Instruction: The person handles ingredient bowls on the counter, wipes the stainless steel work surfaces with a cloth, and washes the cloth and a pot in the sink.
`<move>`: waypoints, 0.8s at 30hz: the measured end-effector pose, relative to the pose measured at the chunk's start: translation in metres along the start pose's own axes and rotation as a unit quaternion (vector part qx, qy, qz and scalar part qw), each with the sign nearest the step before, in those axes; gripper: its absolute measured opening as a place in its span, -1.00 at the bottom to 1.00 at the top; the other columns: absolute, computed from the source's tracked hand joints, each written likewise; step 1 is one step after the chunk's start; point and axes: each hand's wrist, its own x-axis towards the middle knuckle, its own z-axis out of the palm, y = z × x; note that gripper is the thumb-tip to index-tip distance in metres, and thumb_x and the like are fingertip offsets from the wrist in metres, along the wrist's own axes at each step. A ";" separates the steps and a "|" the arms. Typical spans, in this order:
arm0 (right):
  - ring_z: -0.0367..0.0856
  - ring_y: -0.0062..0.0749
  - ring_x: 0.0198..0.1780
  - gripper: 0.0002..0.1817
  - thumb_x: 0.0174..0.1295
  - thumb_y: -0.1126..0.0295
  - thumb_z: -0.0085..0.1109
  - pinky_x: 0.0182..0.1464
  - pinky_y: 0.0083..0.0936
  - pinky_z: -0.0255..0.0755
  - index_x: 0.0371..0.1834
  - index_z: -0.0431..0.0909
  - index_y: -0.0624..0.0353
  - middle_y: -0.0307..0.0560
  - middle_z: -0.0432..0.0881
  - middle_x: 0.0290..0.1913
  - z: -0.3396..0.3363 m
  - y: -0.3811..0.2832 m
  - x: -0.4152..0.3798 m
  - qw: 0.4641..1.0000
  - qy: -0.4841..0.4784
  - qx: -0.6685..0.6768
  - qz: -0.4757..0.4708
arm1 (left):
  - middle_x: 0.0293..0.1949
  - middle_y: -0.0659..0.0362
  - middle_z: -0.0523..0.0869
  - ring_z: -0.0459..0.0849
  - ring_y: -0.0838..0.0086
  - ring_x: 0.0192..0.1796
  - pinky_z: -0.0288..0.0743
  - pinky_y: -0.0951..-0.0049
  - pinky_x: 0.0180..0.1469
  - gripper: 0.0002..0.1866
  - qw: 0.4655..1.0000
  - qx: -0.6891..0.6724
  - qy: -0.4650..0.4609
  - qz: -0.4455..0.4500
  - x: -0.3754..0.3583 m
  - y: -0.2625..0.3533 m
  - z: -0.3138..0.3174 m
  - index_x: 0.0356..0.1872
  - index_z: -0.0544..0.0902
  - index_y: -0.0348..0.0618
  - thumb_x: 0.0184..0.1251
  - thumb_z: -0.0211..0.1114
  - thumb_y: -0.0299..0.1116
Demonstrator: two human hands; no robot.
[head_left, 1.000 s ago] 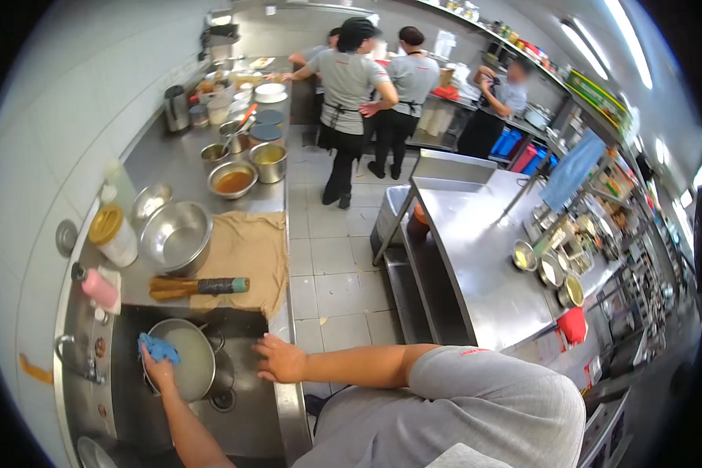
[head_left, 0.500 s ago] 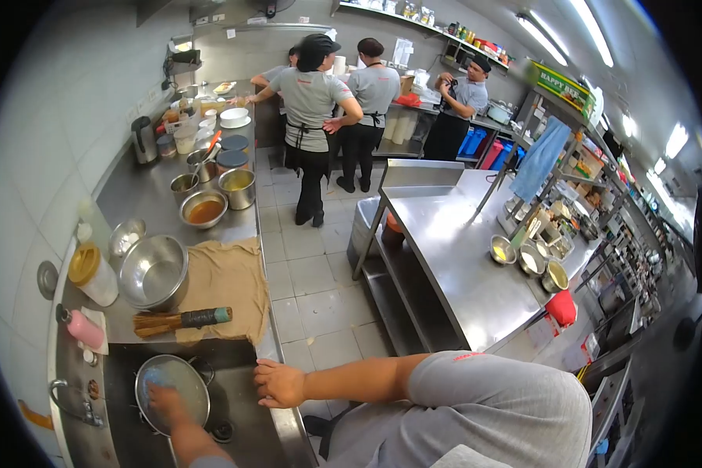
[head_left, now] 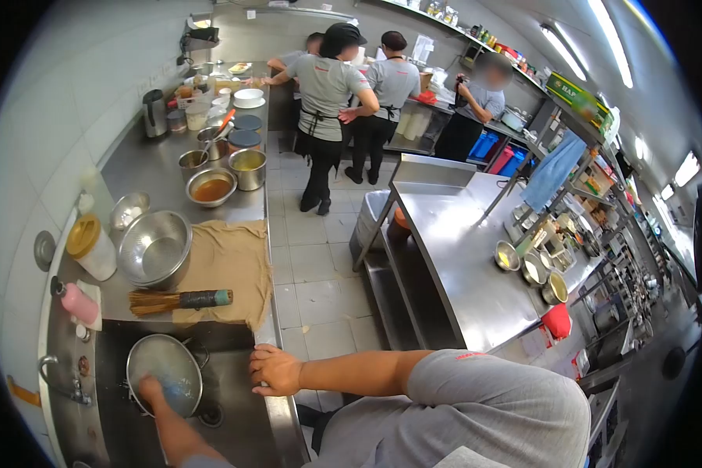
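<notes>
A round metal pan point(head_left: 164, 343) with loop handles stands in the sink point(head_left: 246, 429), with cloudy water inside. My left hand point(head_left: 150, 388) reaches down into it, fingers curled and partly hidden. Beside those fingers shows a blue, mesh-like scrubber point(head_left: 178, 388), blurred under the water; the hand seems to grip it. My right hand point(head_left: 276, 370) rests on the sink's front edge, its fingers bent over the metal rim.
Behind the sink lie a straw brush point(head_left: 181, 300), a tan cloth point(head_left: 230, 257) and a metal colander point(head_left: 154, 248). A pink pump bottle point(head_left: 78, 303) stands left. A steel table point(head_left: 460, 242) is across the aisle; several people point(head_left: 327, 93) stand at the back.
My left hand has shifted across the pan, and the blue scrubber now shows to its right instead of its left. My right hand stays on the edge. The camera view has tilted slightly.
</notes>
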 end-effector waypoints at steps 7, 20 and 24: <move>0.49 -0.19 0.30 -0.63 0.38 -0.02 0.23 0.59 -0.04 0.11 -0.22 0.82 0.03 -0.18 0.71 0.00 -0.001 -0.003 0.000 1.000 -0.016 -0.026 -0.001 | 0.06 -0.28 0.79 0.80 -0.02 0.11 0.63 0.05 0.18 -0.61 0.945 0.174 -0.240 0.138 -0.080 0.062 -0.004 -0.07 0.82 -0.33 0.28 0.44 -0.18; 0.50 -0.13 0.45 -0.31 0.52 -0.24 0.06 0.52 -0.09 0.27 0.52 0.51 -0.04 -0.01 0.58 0.45 0.035 -0.032 0.100 0.897 -0.017 0.376 0.234 | -0.14 0.17 0.78 0.64 0.57 -0.22 0.57 0.50 -0.13 -0.82 0.782 -0.618 0.012 0.084 -0.230 0.269 -0.353 -0.01 0.68 -0.23 0.42 0.35 -0.59; 0.22 -0.01 0.63 0.01 0.37 -0.53 -0.01 0.47 0.04 0.33 0.71 0.20 -0.10 0.03 0.10 0.73 0.056 -0.062 0.145 0.624 -0.176 0.685 0.332 | 0.15 0.00 0.73 0.69 0.38 0.09 0.60 0.34 0.16 -0.56 0.656 -0.740 0.136 0.054 -0.268 0.273 -0.335 0.41 0.50 -0.28 0.63 0.26 -0.35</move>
